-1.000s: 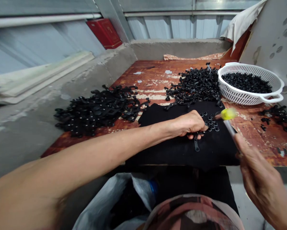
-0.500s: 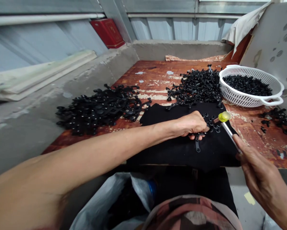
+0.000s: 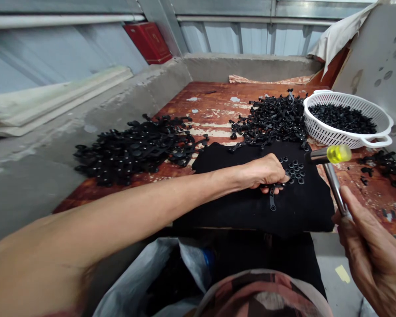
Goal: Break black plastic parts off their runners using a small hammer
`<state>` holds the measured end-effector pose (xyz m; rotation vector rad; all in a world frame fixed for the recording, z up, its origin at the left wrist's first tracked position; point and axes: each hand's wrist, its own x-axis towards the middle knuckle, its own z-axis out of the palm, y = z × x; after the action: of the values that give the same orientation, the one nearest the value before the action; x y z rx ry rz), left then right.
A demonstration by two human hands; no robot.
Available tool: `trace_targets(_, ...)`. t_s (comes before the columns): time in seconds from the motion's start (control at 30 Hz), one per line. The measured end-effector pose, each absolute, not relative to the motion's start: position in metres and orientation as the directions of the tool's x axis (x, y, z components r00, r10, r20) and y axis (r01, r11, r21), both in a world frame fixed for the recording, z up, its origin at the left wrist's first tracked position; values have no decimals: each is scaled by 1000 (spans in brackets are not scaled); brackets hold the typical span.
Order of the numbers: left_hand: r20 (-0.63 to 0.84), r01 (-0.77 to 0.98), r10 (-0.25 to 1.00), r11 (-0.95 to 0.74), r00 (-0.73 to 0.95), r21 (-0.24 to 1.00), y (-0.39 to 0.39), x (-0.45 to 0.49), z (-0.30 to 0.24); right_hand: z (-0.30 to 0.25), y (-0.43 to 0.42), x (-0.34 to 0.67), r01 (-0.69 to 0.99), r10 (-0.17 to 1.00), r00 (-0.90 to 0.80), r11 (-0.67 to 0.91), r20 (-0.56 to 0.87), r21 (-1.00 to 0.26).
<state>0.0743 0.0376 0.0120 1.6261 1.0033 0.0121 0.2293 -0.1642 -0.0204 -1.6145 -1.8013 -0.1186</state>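
My left hand (image 3: 268, 171) is closed on a small black plastic strap piece (image 3: 272, 201), whose ringed end sticks out below the fingers. It rests on a black cloth (image 3: 231, 202) at the table's near edge. Right beside its fingertips lie several small round black caps (image 3: 293, 171) on the cloth. In my right hand (image 3: 366, 237) is a hammer (image 3: 331, 176) with a metal handle and a yellow translucent face, raised above the cloth's right side. The part of the black piece inside my left fingers is hidden.
Black strap parts lie in a left heap (image 3: 135, 149) and a back heap (image 3: 273, 116) on the worn red-brown table (image 3: 214, 97). A white basket (image 3: 336, 136) of small black parts stands back right. Loose black pieces (image 3: 391, 167) lie at right. An open bag (image 3: 131, 273) sits below the edge.
My right hand has lifted the hammer up and to the right, away from the round caps. My left hand stays in place with the black strap piece.
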Motion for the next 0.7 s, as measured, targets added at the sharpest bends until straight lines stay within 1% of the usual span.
trace_targets(0.07,-475,571,601,39,642,820,37,75,13,-23,-163,231,906,847,-2,226,532,-357)
trace_targets(0.13,-491,586,615,57,617,808,35,77,17,-28,-161,234,894,881,-25,231,472,-384)
trace_targets(0.17,-506,601,622,72,597,796,34,78,19,-31,-161,235,880,896,-9,218,444,-422)
trace_targets(0.23,-537,615,618,107,574,781,33,78,22,-32,-162,233,825,898,119,148,423,-546)
trace_targets(0.3,-560,595,597,164,575,787,34,76,23,-29,-165,226,706,867,307,69,392,-705)
trace_targets(0.33,-570,575,579,203,583,793,35,74,22,-28,-167,222,617,851,396,32,345,-787)
trace_targets(0.4,-585,526,543,282,602,803,37,70,20,-28,-170,215,408,836,510,-28,202,-913)
trace_targets(0.43,-587,502,529,313,613,806,38,68,19,-30,-171,213,311,833,538,-56,127,-949)
trace_targets(0.5,-587,474,515,348,625,809,40,65,17,-36,-174,210,151,814,580,-97,9,-984)
trace_targets(0.57,-583,464,517,354,627,812,40,65,17,-44,-176,209,37,784,616,-124,-75,-992)
trace_targets(0.7,-579,466,525,345,624,815,38,66,17,-53,-179,206,-74,742,650,-154,-165,-985)
